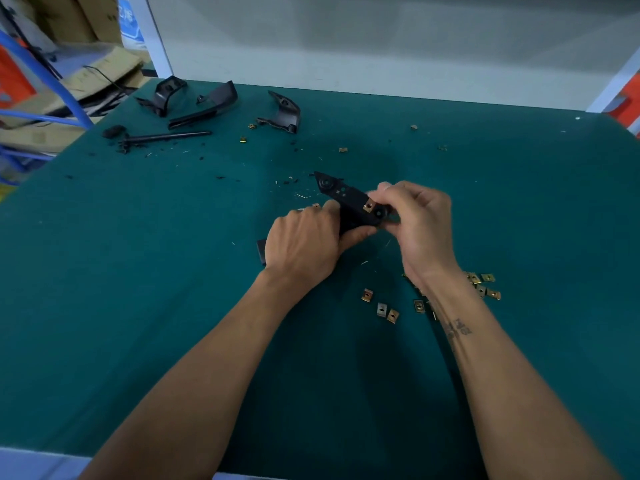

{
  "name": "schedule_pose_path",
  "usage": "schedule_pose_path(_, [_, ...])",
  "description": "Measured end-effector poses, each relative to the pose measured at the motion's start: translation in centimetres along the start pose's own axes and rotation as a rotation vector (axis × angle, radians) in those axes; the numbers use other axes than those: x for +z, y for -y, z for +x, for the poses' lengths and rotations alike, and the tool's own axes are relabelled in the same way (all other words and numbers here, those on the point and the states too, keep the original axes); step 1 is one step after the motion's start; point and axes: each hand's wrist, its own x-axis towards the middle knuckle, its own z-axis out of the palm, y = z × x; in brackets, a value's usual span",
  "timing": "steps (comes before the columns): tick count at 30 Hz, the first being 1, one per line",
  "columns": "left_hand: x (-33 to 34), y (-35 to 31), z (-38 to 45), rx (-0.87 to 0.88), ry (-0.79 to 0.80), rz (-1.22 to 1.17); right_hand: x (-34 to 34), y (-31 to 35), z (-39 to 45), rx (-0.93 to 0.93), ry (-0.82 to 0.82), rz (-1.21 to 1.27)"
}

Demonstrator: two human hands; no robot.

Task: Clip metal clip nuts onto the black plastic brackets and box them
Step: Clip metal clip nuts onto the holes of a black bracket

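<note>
Left hand (304, 244) grips the black bracket (346, 199) steady above the tabletop (138, 271), while right hand (415, 220) pinches its near end beside the clip nut (369, 205), probably seating it.

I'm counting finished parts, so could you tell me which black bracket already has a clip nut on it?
The bracket held in both hands: a brass-coloured clip nut sits near its right end. The three brackets at the table's far left show none.

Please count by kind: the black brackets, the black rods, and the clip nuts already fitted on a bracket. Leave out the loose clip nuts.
far brackets, lying on the table: 3
held bracket, in left hand and right hand: 1
black rod: 1
fitted clip nut, on the held bracket: 1
Total: 6
</note>
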Motion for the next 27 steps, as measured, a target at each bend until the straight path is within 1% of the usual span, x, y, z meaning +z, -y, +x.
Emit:
schedule_pose_path(4, [0.2,0.1,0.1,0.004,0.006,0.018,-0.9,0.3,0.2,0.147,0.104,0.146])
schedule_pose_path(5, [0.2,0.1,0.2,-0.003,0.008,0.011,-1.0,0.3,0.1,0.172,0.112,0.156])
schedule_pose_path(6, [0.2,0.2,0.3,-0.015,0.01,-0.005,-1.1,0.3,0.1,0.175,0.104,0.114])
schedule_pose_path(8, [0.3,0.4,0.5,-0.042,0.001,-0.046,-1.4,0.6,0.1,0.119,0.057,-0.088])
schedule_pose_path(10, [0.4,0.6,0.5,-0.052,-0.016,-0.066,-2.2,1.7,0.0,-0.028,0.082,-0.397])
schedule_pose_path(11, [0.4,0.6,0.5,-0.047,-0.021,-0.068,-2.9,2.4,0.1,-0.086,0.152,-0.549])
schedule_pose_path(12, [0.5,0.6,0.5,-0.041,-0.023,-0.071,-3.7,3.0,0.1,-0.096,0.252,-0.679])
schedule_pose_path(14, [0.6,0.6,0.6,-0.049,-0.017,-0.076,-4.9,3.9,-0.4,0.019,0.483,-0.847])
schedule_pose_path(16, [0.8,0.7,0.8,-0.062,-0.002,-0.074,-4.9,4.2,-1.3,0.122,0.633,-0.934])
schedule_pose_path(20, [0.9,0.7,0.9,-0.077,-0.002,-0.07,-3.1,3.4,-2.4,0.211,0.749,-1.007])
schedule_pose_path(24, [1.0,0.7,0.9,-0.07,0.004,-0.073,-2.2,3.2,-2.8,0.154,0.749,-1.204])
schedule_pose_path(27, [0.9,0.6,0.9,-0.064,0.006,-0.07,-2.0,3.3,-2.9,0.133,0.712,-1.246])
